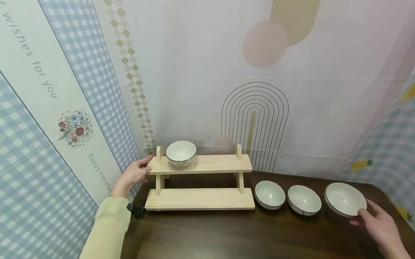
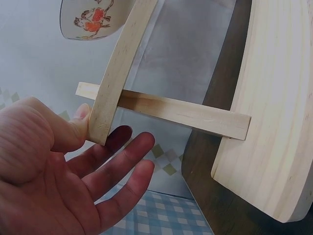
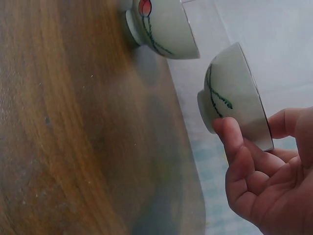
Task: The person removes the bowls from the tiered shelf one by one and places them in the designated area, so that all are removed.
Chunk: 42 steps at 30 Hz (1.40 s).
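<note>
A two-tier wooden shelf (image 1: 200,199) stands on the dark table, and my left hand (image 1: 137,171) grips the left end of its upper board. In the left wrist view the thumb of my left hand (image 2: 73,166) lies against the board end (image 2: 105,115), with fingers beyond and below it. One white bowl (image 1: 181,152) sits on the upper tier, at the left. At the far right my right hand (image 1: 380,224) pinches the rim and side of another white bowl (image 1: 344,198). The right wrist view shows that bowl (image 3: 234,95) raised off the table, its green stem pattern visible.
Two more white bowls, a nearer-to-shelf bowl (image 1: 270,194) and its neighbour (image 1: 304,200), stand on the table (image 1: 223,240) between the shelf and my right hand. Patterned cloth (image 1: 195,86) hangs behind and at both sides. A small black object (image 1: 136,210) sits at my left sleeve.
</note>
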### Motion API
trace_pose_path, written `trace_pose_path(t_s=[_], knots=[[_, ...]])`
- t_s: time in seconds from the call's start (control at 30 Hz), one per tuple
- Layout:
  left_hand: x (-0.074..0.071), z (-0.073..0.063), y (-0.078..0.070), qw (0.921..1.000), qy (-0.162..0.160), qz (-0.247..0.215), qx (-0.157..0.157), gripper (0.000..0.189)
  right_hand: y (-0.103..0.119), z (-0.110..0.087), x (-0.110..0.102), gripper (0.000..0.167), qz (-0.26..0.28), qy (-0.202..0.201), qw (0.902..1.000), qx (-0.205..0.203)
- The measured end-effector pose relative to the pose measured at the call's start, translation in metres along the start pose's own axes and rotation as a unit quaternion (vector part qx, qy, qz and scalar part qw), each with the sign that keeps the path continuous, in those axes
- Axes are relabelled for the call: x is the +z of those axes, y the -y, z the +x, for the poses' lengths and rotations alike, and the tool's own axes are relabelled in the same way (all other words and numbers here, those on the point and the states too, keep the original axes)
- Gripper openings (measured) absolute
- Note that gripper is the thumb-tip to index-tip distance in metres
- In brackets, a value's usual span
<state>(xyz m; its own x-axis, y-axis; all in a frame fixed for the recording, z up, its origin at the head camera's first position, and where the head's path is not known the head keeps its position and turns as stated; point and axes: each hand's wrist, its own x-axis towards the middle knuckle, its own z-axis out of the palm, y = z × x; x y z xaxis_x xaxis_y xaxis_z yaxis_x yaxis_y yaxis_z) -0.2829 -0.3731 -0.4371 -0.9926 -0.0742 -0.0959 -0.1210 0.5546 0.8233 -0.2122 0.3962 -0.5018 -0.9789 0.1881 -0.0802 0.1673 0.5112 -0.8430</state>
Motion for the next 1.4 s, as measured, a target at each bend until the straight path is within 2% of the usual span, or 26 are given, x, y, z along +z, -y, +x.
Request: trace_pose_path(t_s=[0.23,0.53,1.07,1.4], knots=[[0.000,0.001,0.002,1.0000,0.000,-0.001,0.001,0.057,-0.013,-0.001,0.004,0.072,0.017,0.004,0.9998,0.010],[0.000,0.002,0.001,1.0000,-0.004,0.004,0.004,0.057,-0.017,0.000,0.006,0.073,0.028,0.024,0.9988,0.032],[0.002,0.001,-0.002,1.0000,0.001,0.007,-0.002,0.058,-0.024,0.003,0.006,0.075,0.036,0.042,0.9978,0.038],[0.001,0.000,-0.001,1.0000,0.001,0.008,0.002,0.058,-0.028,0.006,0.004,0.075,0.053,0.070,0.9954,0.039]])
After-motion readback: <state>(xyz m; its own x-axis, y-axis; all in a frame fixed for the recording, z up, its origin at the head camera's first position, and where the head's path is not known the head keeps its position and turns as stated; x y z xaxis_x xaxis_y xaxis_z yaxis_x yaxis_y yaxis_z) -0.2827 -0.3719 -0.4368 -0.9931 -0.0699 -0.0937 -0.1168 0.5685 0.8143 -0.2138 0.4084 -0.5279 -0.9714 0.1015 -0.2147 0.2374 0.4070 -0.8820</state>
